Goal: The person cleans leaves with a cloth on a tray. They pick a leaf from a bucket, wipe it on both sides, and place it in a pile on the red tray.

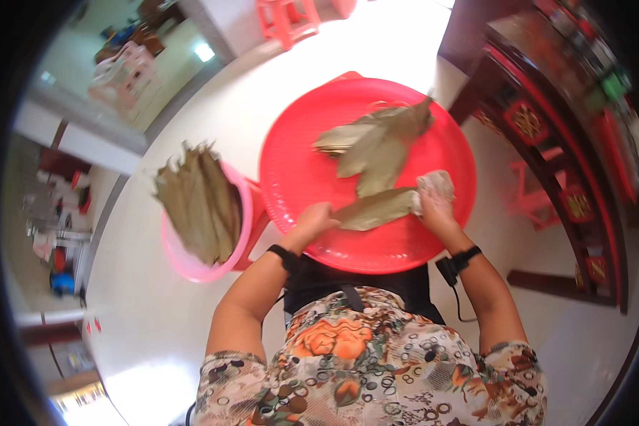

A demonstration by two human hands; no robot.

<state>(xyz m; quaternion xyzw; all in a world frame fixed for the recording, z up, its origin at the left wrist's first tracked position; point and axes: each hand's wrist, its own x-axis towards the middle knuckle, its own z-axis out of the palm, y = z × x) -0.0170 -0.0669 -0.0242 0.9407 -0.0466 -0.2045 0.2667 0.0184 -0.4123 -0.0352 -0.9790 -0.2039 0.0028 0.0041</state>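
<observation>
A broad olive-green leaf (pixel 373 211) lies across the near part of a large round red tray (pixel 291 135). My left hand (pixel 318 219) pinches the leaf's left end. On its right end, my right hand (pixel 437 204) is closed round a pale crumpled cloth (pixel 439 184), which touches the leaf. Farther back on the tray, several similar leaves (pixel 380 145) are piled in a fan, their stems toward the upper right. To the left stands a pink bucket (pixel 245 213) packed with upright dried leaves (pixel 199 202).
Beneath the tray, part of a red stool (pixel 258 234) shows. A dark carved wooden cabinet (pixel 547 149) with items on top curves along the right. Another red stool (pixel 288 20) stands at the back, on the pale shiny floor (pixel 213 128).
</observation>
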